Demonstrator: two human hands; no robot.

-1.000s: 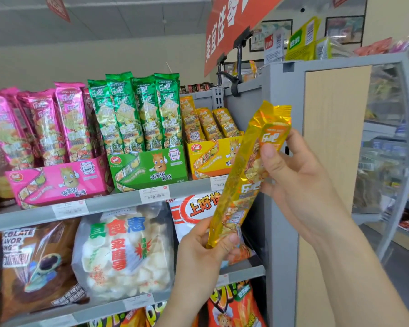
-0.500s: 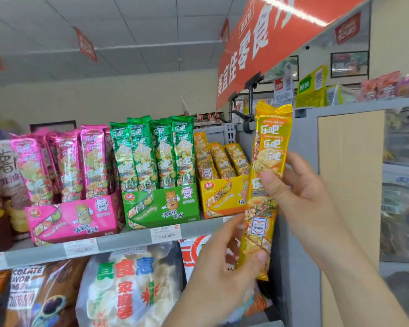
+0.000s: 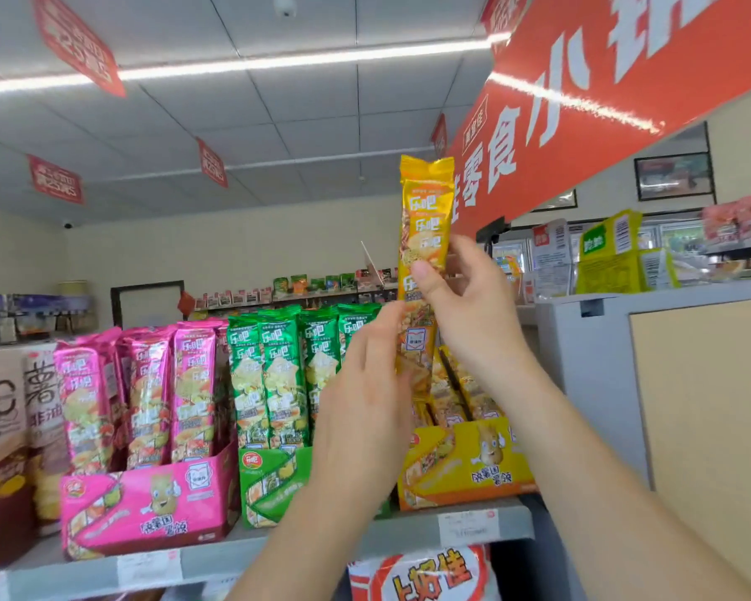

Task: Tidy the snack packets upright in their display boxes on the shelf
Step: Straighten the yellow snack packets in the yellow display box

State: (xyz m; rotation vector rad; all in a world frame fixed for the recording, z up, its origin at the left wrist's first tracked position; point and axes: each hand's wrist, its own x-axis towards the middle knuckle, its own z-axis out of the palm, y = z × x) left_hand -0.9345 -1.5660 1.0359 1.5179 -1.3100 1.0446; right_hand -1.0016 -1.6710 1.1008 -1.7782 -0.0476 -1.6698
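The yellow packet (image 3: 423, 219) stands upright in the air above the yellow display box (image 3: 465, 466) at the right end of the shelf (image 3: 278, 553), probably lined up so it can drop in bottom first. The right hand (image 3: 473, 314) pinches its middle between thumb and fingers. The left hand (image 3: 365, 401) rests nearly straight fingers against its lower edge, apparently to steady it.

There are three display boxes on the shelf (image 3: 209, 561): one pink box (image 3: 148, 501), one green box (image 3: 274, 479) and one yellow box (image 3: 465, 461). Four green packets (image 3: 278, 375) show. At least three pink packets (image 3: 148, 383) show. One yellow packet (image 3: 426, 219) is between two hands, the left hand (image 3: 365, 405) and the right hand (image 3: 473, 310).
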